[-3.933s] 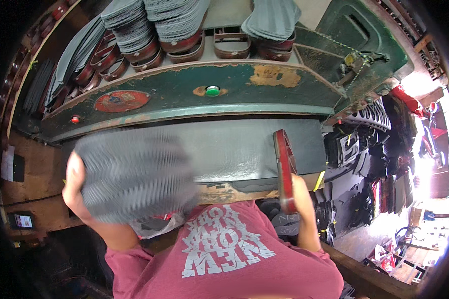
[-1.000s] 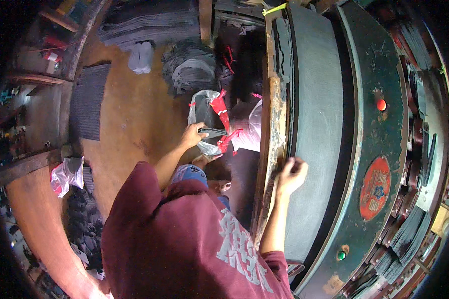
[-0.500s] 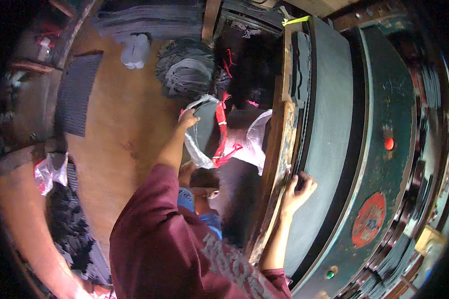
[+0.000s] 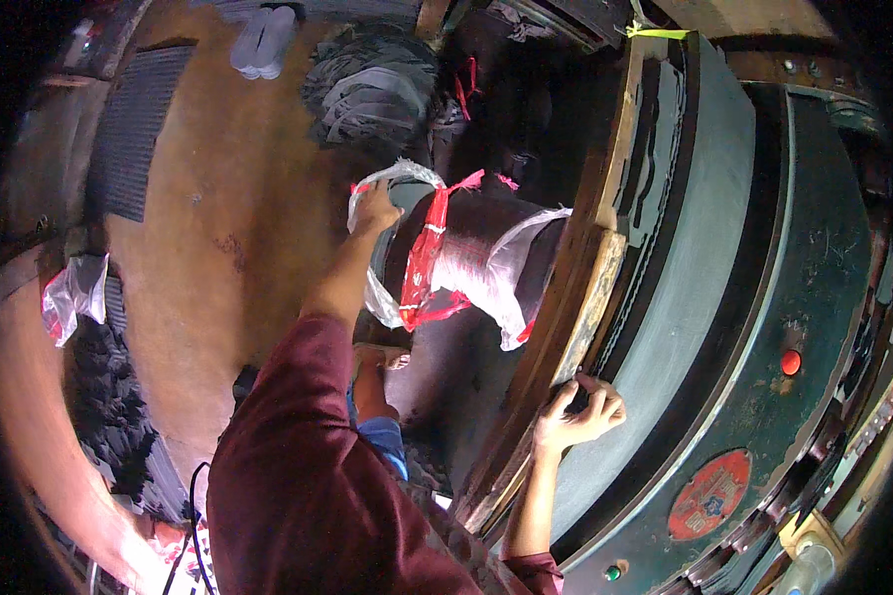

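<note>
Two grips, both bare hands, are in my view. Left grip [image 4: 375, 208]: positioned at the mouth of a clear-and-red plastic bag [image 4: 426, 263]; I cannot tell whether it is clamped on the grey piece [image 4: 407, 195] beside it. Location of the grey piece: in the bag mouth, toward the upper rim. Half a second earlier, grey spanned most of that mouth; a dark area now shows alongside it. Right grip [image 4: 580, 415]: fingers curled at the edge of the grey counter [image 4: 709, 198], as in the preceding frame; I cannot tell whether thumb and fingers meet. A white plastic bag [image 4: 491, 278] is located just beside the first.
</note>
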Demonstrator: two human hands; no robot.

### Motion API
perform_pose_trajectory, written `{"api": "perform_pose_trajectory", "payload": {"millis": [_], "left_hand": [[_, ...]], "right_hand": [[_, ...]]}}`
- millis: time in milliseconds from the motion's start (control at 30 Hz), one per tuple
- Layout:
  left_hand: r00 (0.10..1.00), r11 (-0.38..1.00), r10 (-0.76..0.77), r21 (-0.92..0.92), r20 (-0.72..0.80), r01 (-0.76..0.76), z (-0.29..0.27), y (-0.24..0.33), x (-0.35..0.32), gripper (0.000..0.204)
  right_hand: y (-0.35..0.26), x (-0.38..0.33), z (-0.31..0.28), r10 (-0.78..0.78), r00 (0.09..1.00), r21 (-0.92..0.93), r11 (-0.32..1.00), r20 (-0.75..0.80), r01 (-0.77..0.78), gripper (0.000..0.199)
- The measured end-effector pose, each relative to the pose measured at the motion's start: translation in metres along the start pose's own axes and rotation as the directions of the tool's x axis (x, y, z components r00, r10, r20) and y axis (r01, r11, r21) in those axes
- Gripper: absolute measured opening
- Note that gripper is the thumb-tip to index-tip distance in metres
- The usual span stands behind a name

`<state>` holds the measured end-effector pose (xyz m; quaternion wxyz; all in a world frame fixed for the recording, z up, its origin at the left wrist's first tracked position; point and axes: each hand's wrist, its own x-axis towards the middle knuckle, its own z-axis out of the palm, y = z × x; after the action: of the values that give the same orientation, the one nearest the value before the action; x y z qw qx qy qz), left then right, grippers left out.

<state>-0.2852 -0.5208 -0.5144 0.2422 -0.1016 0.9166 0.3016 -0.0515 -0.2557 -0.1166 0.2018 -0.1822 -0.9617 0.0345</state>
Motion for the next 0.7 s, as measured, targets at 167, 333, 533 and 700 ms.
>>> {"api": "perform_pose_trajectory", "payload": {"millis": [167,333,533,700], "left_hand": [[0.99,0.991,-0.112,0.084,0.09,0.104,0.0,0.014,0.015,0.096],[0.984,0.984,-0.146,0.119,0.104,0.134,-0.001,0.016,0.012,0.094],[0.899,0.961,0.276,-0.102,0.341,-0.256,-0.037,-0.005,-0.008,0.074],[0.901,0.896,0.418,-0.213,0.112,-0.39,-0.069,-0.021,-0.101,0.061]], "right_hand": [[-0.003,0.003,0.003,0.005,0.998,-0.035,0.999,-0.059,-0.007,0.018],[-0.004,0.003,0.003,0.019,0.997,-0.022,1.0,-0.072,-0.021,0.013],[-0.004,0.002,0.004,0.037,0.995,-0.022,0.999,-0.091,-0.039,0.013],[-0.013,0.007,-0.003,0.05,0.994,-0.09,0.994,-0.101,-0.059,0.007]]}}
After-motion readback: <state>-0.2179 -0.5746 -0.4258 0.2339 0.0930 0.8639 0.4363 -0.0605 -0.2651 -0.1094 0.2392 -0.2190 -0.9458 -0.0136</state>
